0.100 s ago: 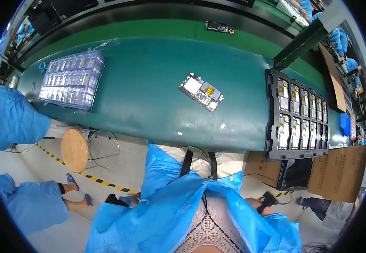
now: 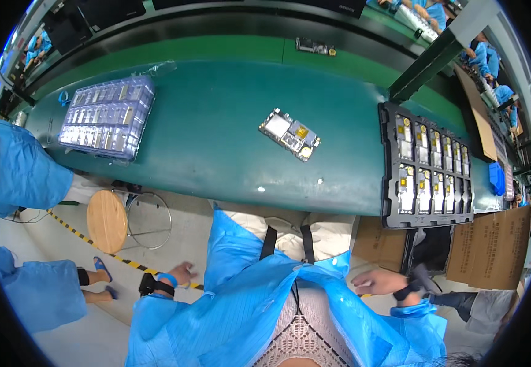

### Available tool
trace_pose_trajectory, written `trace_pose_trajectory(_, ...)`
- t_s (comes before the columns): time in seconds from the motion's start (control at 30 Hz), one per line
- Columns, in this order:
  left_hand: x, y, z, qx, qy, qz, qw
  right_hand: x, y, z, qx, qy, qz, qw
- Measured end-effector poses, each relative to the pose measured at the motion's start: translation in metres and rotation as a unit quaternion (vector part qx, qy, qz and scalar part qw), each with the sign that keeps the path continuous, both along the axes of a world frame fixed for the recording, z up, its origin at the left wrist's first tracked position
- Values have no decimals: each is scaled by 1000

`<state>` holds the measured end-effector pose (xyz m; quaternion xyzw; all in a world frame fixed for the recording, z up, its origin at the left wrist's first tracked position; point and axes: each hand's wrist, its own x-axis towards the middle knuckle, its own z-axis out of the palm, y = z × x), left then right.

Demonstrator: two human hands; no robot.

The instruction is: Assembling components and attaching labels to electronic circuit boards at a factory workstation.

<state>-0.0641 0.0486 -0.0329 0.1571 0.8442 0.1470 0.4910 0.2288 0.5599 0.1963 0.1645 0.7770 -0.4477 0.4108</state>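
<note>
My left hand (image 2: 183, 273) hangs in front of the bench on the left of my body, its fingers apart and holding nothing. On the other side, my right hand (image 2: 378, 282) is also off the bench, with fingers loosely stretched out and nothing in them. Neither touches anything on the bench. A phone circuit board (image 2: 290, 133) lies at a slant in the middle of the green mat (image 2: 216, 122). To its right, a black tray (image 2: 386, 177) holds several similar boards in two rows; one slot at its near right shows no board.
Stacked clear plastic trays (image 2: 143, 125) with small metal parts stand on the left. Another board (image 2: 315, 46) lies on the back ledge. White scraps (image 2: 261, 189) lie near the front edge. A round stool (image 2: 107, 221), cardboard boxes (image 2: 489, 248) and co-workers are around.
Both hands have come up and forward from beside my body, now showing more fully with fingers spread. The view has shifted slightly; the board and trays have stayed put.
</note>
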Motion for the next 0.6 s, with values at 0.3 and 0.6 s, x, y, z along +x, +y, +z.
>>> trace_pose_trajectory(0.3, -51, 177, 90, 373, -103, 357, 850, -263, 45, 139, -129, 488, -390, 771)
trace_pose_trajectory(0.6, -64, 170, 90, 398, -159, 464, 775, -504, 196, 1, 511, 397, -206, 734)
